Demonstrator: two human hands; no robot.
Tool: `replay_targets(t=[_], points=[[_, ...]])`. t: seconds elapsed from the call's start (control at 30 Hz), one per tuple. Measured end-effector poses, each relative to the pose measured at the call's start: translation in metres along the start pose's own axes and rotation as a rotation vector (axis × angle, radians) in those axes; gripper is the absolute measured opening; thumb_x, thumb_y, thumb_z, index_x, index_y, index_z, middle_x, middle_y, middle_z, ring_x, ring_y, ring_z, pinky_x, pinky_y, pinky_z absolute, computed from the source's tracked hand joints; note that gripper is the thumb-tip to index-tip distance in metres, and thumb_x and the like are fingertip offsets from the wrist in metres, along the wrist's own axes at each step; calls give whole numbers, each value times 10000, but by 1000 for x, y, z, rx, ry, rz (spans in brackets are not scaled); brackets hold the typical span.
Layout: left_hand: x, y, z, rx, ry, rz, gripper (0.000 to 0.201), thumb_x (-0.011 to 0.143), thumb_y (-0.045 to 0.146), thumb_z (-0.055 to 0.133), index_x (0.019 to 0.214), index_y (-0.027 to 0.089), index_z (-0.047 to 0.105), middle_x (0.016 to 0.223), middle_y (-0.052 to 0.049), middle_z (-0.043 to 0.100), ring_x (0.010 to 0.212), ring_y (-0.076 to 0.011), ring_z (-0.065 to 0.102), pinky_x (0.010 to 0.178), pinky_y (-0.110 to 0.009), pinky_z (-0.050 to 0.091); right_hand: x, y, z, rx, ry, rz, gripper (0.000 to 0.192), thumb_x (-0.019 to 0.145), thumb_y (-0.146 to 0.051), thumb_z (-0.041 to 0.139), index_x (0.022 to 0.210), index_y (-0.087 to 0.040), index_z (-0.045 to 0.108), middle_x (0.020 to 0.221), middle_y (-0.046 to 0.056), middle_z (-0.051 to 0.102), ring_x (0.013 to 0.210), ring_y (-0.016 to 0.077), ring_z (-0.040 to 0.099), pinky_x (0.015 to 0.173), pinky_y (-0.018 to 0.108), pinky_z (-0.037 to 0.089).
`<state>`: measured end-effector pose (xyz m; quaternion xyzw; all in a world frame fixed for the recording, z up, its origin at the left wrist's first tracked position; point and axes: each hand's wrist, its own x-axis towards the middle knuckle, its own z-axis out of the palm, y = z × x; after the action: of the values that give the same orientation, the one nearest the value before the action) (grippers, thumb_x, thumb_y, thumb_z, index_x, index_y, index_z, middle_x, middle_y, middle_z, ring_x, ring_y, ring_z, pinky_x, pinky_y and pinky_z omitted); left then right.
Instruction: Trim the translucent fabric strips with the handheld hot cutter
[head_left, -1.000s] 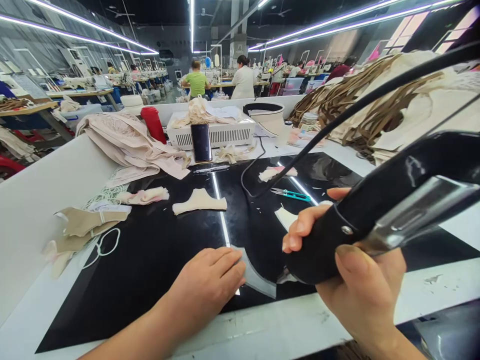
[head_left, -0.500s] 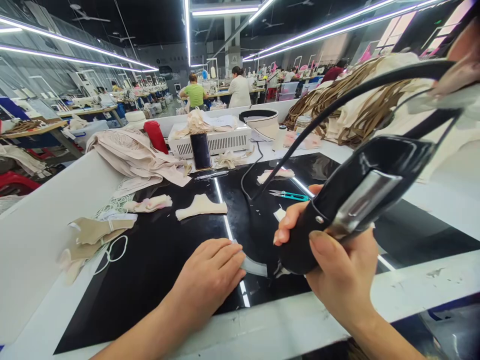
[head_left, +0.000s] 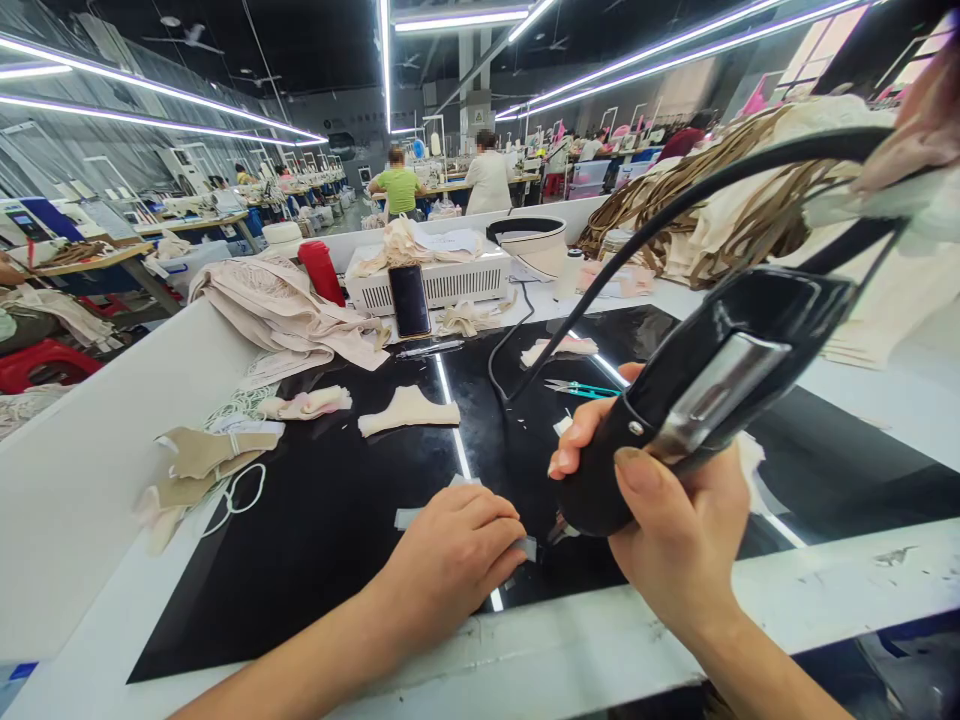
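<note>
My right hand point(head_left: 682, 540) is wrapped round a black corded hand tool point(head_left: 705, 375) with a long metal lever and a small metal tip, which points down near the black mat point(head_left: 330, 560). My left hand point(head_left: 461, 560) presses down on the mat, fingers curled over a translucent grey strip point(head_left: 529, 548). The strip's end sticks out beside the tool tip; I cannot tell if they touch. Behind my left hand another bit of translucent strip point(head_left: 406, 518) shows. A cream shaped piece point(head_left: 409, 411) lies farther back, and teal thread snips point(head_left: 589, 390) lie behind my right hand.
The tool's thick black cable point(head_left: 675, 215) arches across the right. At the back stand a phone point(head_left: 410, 302), a white vented box point(head_left: 457, 285) and a red container point(head_left: 321, 270). Fabric piles point(head_left: 281, 310) lie left and brown-strapped pieces point(head_left: 697, 200) right. Other people sit farther off.
My left hand has slid right and its fingers have curled over the strip, so less of it sticks out. Strip bits now show behind that hand. The tool stays almost in place.
</note>
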<state>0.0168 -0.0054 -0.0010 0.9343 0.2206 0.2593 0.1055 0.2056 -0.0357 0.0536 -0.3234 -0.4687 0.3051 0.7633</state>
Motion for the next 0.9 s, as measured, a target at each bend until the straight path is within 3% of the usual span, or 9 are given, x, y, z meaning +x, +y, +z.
replay_targets(t=[0.63,0.9], points=[[1,3,5,13,-6,40,172,1135,266,570,1068,177,702,1122,-21,794,1058,-211,743,981,-385,595,-3,1,8,22,-2,39,380,889,-477,880,1118,-296,635,875,-40,750,636,140,712,577,260,633],[3,3,4,36,12,60,182,1136,263,567,1082,171,714,1111,-27,800,1063,-213,744,975,-383,604,-4,0,7,-8,-6,33,433,875,-496,889,1133,-284,613,866,-27,742,623,152,695,484,257,608]])
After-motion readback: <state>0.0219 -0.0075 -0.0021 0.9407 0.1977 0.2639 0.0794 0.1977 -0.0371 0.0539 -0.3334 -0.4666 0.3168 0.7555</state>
